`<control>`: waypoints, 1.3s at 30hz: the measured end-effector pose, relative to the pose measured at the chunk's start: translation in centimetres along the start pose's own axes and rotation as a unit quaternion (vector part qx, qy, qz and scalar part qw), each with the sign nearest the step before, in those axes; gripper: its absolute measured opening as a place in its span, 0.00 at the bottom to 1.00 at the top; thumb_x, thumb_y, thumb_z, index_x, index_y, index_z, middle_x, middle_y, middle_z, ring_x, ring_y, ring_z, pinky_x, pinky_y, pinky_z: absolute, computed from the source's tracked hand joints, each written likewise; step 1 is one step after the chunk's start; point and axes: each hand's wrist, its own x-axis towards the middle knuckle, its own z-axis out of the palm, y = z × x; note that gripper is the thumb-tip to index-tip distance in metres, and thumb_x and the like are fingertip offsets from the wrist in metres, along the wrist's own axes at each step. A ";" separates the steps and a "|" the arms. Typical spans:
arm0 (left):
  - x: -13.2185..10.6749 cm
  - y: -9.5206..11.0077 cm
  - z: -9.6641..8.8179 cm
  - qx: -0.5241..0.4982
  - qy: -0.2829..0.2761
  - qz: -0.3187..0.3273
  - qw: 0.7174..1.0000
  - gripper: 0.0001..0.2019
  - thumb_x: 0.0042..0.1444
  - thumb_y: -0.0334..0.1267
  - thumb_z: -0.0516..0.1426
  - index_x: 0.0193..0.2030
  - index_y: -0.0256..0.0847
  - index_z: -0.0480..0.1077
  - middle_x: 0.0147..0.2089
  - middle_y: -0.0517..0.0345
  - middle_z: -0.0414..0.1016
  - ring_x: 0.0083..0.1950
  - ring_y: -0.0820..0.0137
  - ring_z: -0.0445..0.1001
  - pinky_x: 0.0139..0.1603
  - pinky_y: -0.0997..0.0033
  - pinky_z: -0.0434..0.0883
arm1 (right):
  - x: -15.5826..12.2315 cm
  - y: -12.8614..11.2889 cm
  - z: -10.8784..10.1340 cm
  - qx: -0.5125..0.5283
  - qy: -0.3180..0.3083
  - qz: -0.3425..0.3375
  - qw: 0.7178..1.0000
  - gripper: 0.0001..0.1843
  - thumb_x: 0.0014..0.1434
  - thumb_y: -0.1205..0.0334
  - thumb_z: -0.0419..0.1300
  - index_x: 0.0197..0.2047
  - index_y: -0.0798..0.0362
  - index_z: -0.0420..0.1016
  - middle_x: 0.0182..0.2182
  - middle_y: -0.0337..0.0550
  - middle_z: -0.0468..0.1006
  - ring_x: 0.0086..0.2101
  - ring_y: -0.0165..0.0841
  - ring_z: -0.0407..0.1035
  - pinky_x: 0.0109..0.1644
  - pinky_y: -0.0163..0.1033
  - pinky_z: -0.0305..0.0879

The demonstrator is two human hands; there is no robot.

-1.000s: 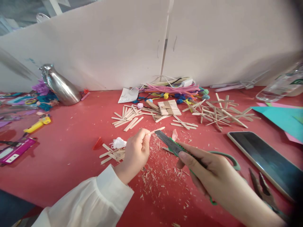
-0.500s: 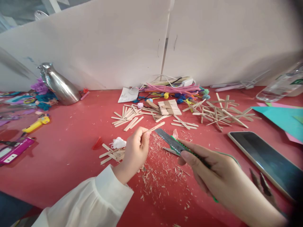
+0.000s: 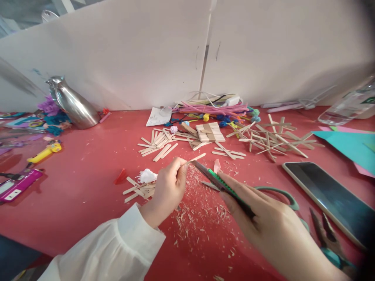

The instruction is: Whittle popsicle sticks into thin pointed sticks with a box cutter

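Note:
Between thumb and fingers, my left hand (image 3: 170, 189) pinches a wooden craft stick (image 3: 197, 158) that points up to the right. My right hand (image 3: 263, 218) is wrapped round a green and black utility knife (image 3: 225, 185). The knife's blade tip is at the stick, just beyond my left fingertips; whether it touches cannot be made out. Under both hands, wood shavings (image 3: 193, 218) are scattered over the red table (image 3: 96, 218). Scissors with green handles (image 3: 281, 193) lie partly hidden beneath my right hand. Left of my left hand are a few craft sticks (image 3: 137, 191) and a white crumpled clump (image 3: 147, 176).
Farther back lie loose craft sticks (image 3: 158, 142), a banded bundle (image 3: 210, 132) and another stick pile (image 3: 275, 138). A phone (image 3: 322, 195) and pliers (image 3: 331, 242) lie at right. A metal jug (image 3: 74, 103), a yellow glue gun (image 3: 43, 153) and a magenta box (image 3: 20, 187) stand left.
My right hand has turned the knife, so its blade shows edge-on and its tip has come to the stick. The scissors' handles and the pliers show more. My left hand has barely moved.

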 end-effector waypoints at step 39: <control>-0.1 1.1 -0.1 -0.198 -0.147 -0.099 0.964 0.15 0.61 0.43 0.48 0.25 0.39 0.60 0.19 0.64 0.62 0.20 0.77 0.60 0.24 0.76 0.60 | 2.0 3.0 -0.9 0.272 -0.086 0.323 0.902 0.18 0.51 0.44 0.56 0.26 0.50 0.64 0.12 0.30 0.61 0.13 0.24 0.56 0.15 0.30 0.52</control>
